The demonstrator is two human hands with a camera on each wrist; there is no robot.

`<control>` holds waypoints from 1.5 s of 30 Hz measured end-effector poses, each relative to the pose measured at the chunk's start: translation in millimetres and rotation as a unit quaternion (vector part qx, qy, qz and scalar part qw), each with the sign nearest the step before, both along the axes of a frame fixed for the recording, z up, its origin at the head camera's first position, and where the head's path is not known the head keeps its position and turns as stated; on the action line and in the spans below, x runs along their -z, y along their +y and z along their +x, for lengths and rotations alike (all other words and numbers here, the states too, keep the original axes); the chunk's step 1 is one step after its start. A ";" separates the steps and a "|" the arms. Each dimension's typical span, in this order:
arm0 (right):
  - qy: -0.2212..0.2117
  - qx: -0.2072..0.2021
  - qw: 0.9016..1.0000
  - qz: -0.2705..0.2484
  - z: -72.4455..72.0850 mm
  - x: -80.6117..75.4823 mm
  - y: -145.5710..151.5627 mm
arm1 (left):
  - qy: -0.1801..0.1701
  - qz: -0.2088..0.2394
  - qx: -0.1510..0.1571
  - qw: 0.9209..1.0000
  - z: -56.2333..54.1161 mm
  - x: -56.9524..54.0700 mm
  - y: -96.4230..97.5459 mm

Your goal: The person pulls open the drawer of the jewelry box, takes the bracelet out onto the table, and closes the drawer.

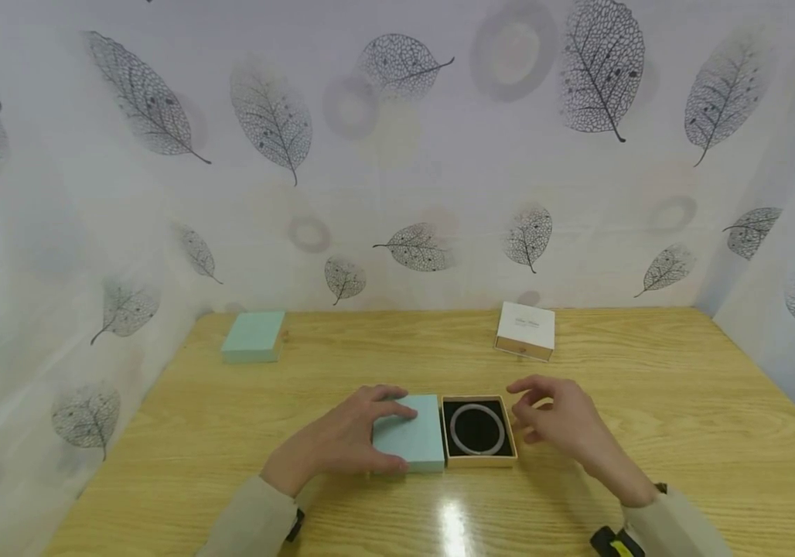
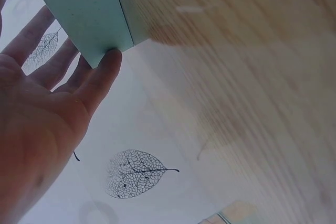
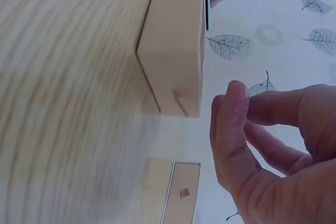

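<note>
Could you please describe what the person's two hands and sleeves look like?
Both the left hand and right hand are bare, with no gloves or rings visible. The left sleeve and right sleeve are plain pale beige. A small dark device shows at the left wrist; a larger black one with a yellow mark shows at the right.

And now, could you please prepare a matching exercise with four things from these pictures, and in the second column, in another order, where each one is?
Things:
1. Grey ring
2. White box
3. Left hand
4. Right hand

Places:
a. Beside the open box, holding nothing
b. On the black lining, inside the open box
c. Near the back edge of the table
d. Touching the nearer mint box

Pairs: 1-b, 2-c, 3-d, 4-a
</note>
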State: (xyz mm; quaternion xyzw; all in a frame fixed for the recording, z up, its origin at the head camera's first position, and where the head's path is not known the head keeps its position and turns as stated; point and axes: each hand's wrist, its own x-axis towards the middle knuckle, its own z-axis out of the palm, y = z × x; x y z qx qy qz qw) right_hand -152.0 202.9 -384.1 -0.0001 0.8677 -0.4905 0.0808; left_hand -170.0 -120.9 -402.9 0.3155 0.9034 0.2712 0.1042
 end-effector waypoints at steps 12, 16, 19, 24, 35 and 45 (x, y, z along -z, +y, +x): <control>0.170 -0.087 0.973 0.133 -2.7 3.2 -23.2 | -0.003 -0.001 0.001 1.000 0.1 -0.6 -0.3; 0.192 -0.108 0.961 0.169 -7.1 4.4 -31.9 | -0.001 0.000 0.001 1.000 0.1 -1.1 -0.2; 0.187 -0.123 0.953 0.203 -9.3 4.7 -37.0 | -0.002 0.001 0.001 1.000 -0.4 -1.3 -0.1; 0.182 -0.138 0.942 0.244 -9.5 5.2 -43.7 | -0.004 0.000 0.000 1.000 -1.4 -1.2 -1.1; 0.181 -0.149 0.939 0.250 -13.4 8.9 -48.5 | -0.009 0.007 0.003 1.000 -1.1 0.8 -2.2; 0.190 -0.147 0.937 0.254 -15.5 12.3 -49.5 | -0.011 0.009 0.000 1.000 -0.5 1.2 -2.2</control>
